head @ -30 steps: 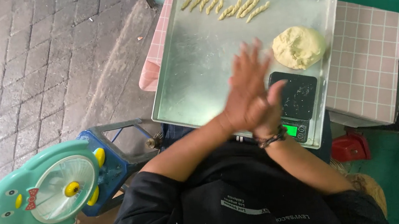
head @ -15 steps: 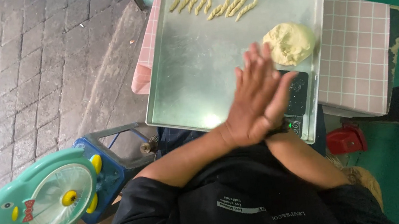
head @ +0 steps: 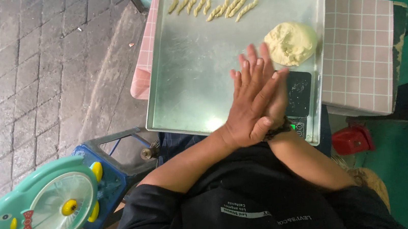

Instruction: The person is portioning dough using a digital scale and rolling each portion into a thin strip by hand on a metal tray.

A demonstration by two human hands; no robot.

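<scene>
My left hand [head: 249,107] lies flat on top of my right hand [head: 280,101], palms pressed together, fingers straight and pointing away from me. Whatever may be between the palms is hidden. Both hands hover over the near right part of a shiny metal tray [head: 194,69]. Just beyond the fingertips a pale ball of dough [head: 290,43] sits on the tray. A row of several small twisted dough sticks [head: 215,7] lies along the tray's far edge. A small black digital scale [head: 298,93] is partly covered by my hands.
The tray rests on a small table with a pink tiled top [head: 360,50]. A teal penguin-shaped fan [head: 46,209] and a blue stool [head: 113,171] stand at my left. A red object [head: 353,139] sits on the green floor at my right. Grey paving lies further left.
My palms have slid against each other, the left hand shifting over the right with its fingers now pointing more straight ahead. The dough ball and twists have not moved.
</scene>
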